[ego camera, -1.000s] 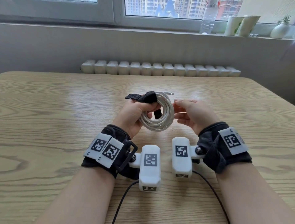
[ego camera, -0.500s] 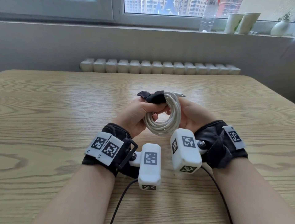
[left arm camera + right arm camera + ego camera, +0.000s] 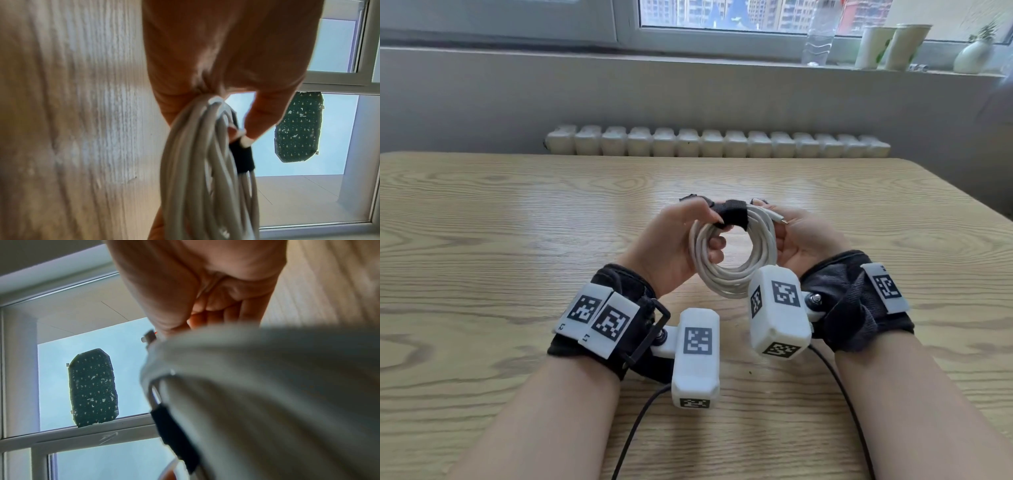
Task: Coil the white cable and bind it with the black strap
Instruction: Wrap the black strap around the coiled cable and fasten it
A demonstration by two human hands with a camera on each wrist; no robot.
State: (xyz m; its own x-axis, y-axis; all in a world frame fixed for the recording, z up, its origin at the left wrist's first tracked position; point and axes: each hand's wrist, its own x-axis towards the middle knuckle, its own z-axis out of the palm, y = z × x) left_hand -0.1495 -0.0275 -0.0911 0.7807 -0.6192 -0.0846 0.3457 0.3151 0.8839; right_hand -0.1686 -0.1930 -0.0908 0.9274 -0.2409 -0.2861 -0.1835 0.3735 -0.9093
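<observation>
Left hand [image 3: 671, 246] pinches strap [image 3: 732, 216] atop coil [image 3: 732, 274]; right hand [image 3: 804, 243] cups the coil's right side, strap's loose tail leftward

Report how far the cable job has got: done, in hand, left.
Done: the white cable is wound into a round coil, held above the table. In hand: the black strap wraps the top of the coil; the left hand pinches it there, the right hand steadies the coil. Left: whether the strap is fastened cannot be told.
</observation>
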